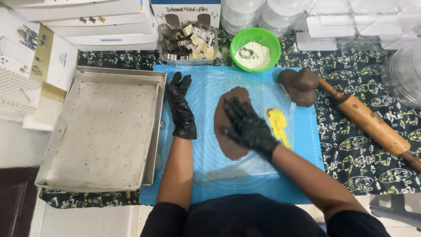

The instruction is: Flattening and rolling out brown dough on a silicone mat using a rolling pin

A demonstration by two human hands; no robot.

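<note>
Right hand: black-gloved right hand (247,127) lies flat on the flattened brown oval dough sheet (229,127), fingers (232,109) spread wide, gripping nothing.
Left hand: black-gloved left hand (181,107) rests flat on the blue silicone mat (302,145) just beside the dough, fingers together and straight.
Dough: smooth and thin, long axis running away from the person, lying mid-mat.
Scraper: yellow plastic scraper (278,126) lies right of the dough.
Tray: rectangular metal baking tray (105,127), paper-lined, left of the mat.
Bowl: round green plastic bowl (255,49) holds white flour.
Roller: wooden rolling pin (370,125) lies diagonally on the table, against a brown dough lump (300,85).
</note>
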